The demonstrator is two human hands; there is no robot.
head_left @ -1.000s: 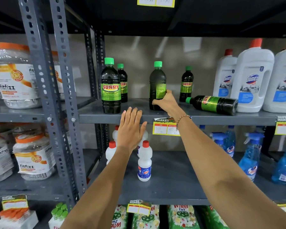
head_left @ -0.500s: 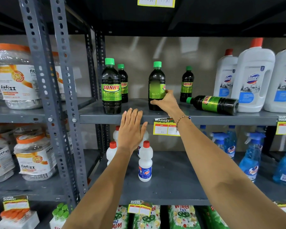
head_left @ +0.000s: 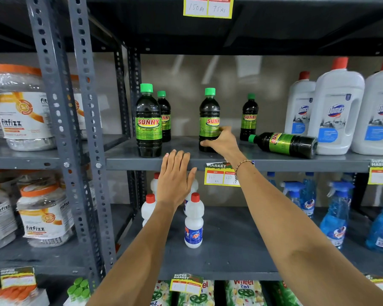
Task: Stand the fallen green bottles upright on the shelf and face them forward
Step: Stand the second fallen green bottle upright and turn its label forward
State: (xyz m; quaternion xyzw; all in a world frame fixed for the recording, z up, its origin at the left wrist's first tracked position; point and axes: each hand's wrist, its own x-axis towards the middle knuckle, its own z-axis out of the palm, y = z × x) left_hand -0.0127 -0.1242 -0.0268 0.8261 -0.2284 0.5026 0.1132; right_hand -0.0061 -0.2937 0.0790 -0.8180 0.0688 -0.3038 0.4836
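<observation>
On the grey middle shelf [head_left: 274, 161] stand dark bottles with green caps and green SUNNY labels. My right hand [head_left: 221, 141] grips the base of the upright middle bottle [head_left: 209, 117], whose label is turned partly to the right. One bottle [head_left: 283, 144] lies on its side further right, cap pointing left. A front-left bottle [head_left: 148, 122] faces forward, with another [head_left: 165, 115] behind it. A smaller-looking one [head_left: 249, 117] stands at the back. My left hand [head_left: 175, 180] is flat and open, fingertips against the shelf's front edge.
Large white Domex jugs [head_left: 336, 111] stand right of the fallen bottle, touching its base. Below are small white red-capped bottles [head_left: 194, 219] and blue spray bottles [head_left: 336, 217]. Fitfizz jars [head_left: 22, 107] fill the left rack behind grey uprights [head_left: 53, 107]. Yellow price tags [head_left: 219, 175] hang on shelf edges.
My right hand has twisted the middle bottle on the spot, bringing the red SUNNY logo round into view. The left hand and the fallen bottle have stayed put.
</observation>
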